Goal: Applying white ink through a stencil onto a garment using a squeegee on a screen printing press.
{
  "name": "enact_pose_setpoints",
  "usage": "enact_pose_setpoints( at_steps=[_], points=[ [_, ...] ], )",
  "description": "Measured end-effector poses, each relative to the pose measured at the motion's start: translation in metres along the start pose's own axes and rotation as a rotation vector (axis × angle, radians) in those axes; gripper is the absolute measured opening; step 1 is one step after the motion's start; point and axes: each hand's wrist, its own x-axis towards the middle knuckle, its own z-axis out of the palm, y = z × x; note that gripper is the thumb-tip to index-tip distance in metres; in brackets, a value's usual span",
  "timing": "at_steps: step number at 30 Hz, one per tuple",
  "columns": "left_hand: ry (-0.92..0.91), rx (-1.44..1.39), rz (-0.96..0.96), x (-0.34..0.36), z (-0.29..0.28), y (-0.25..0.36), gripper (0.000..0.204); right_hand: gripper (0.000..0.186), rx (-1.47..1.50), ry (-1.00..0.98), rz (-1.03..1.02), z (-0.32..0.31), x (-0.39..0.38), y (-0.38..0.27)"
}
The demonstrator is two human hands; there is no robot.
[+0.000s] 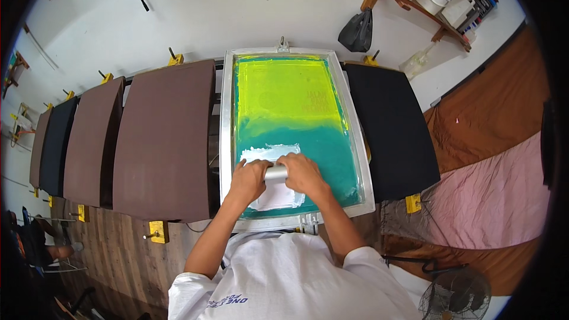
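Observation:
An aluminium-framed printing screen lies before me, its mesh yellow-green in the far part and teal in the near part. Both my left hand and my right hand grip a silver-handled squeegee, one at each side, over a patch of white ink in the screen's near half. The squeegee's blade is mostly hidden by the handle and hands.
Brown boards and black boards flank the screen, with yellow clamps. A wall shelf holds buckets, a black bag hanging beside it. Draped cloth and a fan are at right; someone's leg shows lower left.

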Motion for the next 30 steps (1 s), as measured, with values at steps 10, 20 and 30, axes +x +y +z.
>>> enact_pose_setpoints(
  at_steps=[10,20,30],
  points=[
    [0.023,-0.049,0.009,-0.085,0.031,0.027,0.051,0.049,0.060,-0.018,-0.035,0.021,-0.087,-0.021],
    [0.001,0.008,-0.053,-0.013,-0.008,0.004,0.045,0.029,-0.037,-0.008,-0.093,-0.009,-0.007,-0.012],
    [0.078,-0.015,0.045,-0.069,0.023,0.018,0.055,0.051,0.049,0.014,-0.027,0.021,-0.065,-0.022]
  ],
)
